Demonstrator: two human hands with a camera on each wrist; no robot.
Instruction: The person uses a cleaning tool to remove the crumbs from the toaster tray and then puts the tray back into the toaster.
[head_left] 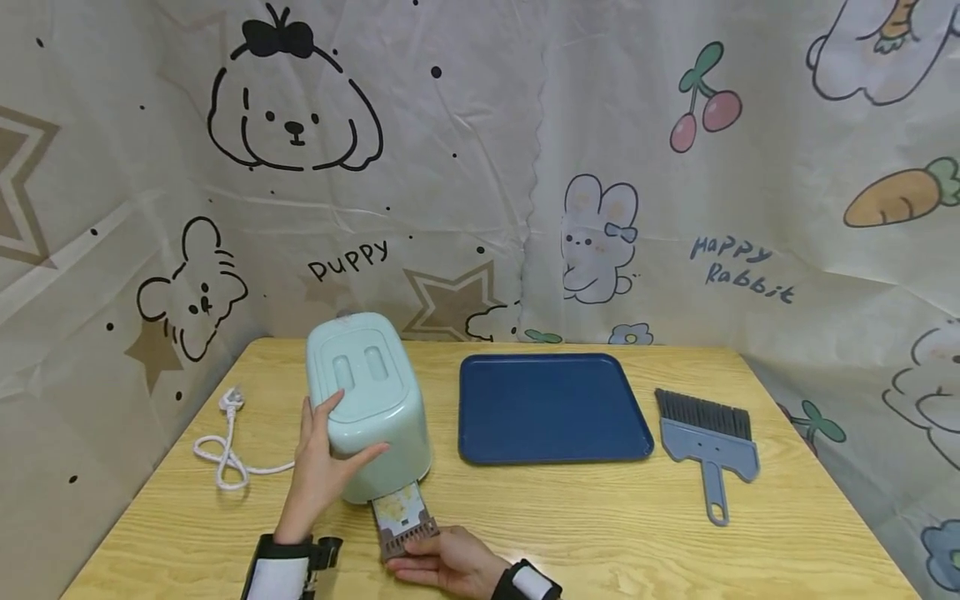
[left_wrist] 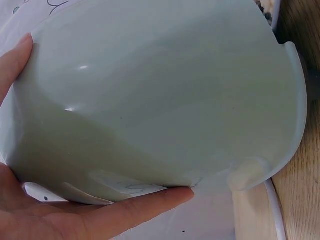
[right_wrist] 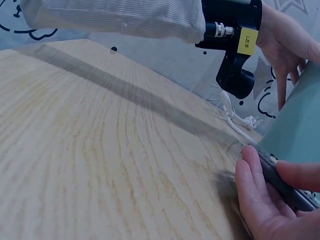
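Observation:
A mint-green toaster (head_left: 378, 450) stands at the left of the table, two slots on its top. My left hand (head_left: 318, 471) rests on its near left side, thumb and fingers spread and mostly straight; the left wrist view shows them against the glossy toaster wall (left_wrist: 160, 100). From the toaster's base sticks out a grey crumb tray (head_left: 397, 512), partly pulled out, with yellowish crumbs on it. My right hand (head_left: 457, 560) pinches the tray's slotted outer end, thumb on top and fingers beneath. The right wrist view shows the tray's dark edge (right_wrist: 280, 180) between them.
A blue rectangular tray (head_left: 551, 458) lies right of the toaster. Farther right is a grey-blue brush (head_left: 708, 450), bristles toward the back. The white power cord and plug (head_left: 232, 467) lie coiled at the left. A printed cloth hangs behind the wooden table (head_left: 600, 533).

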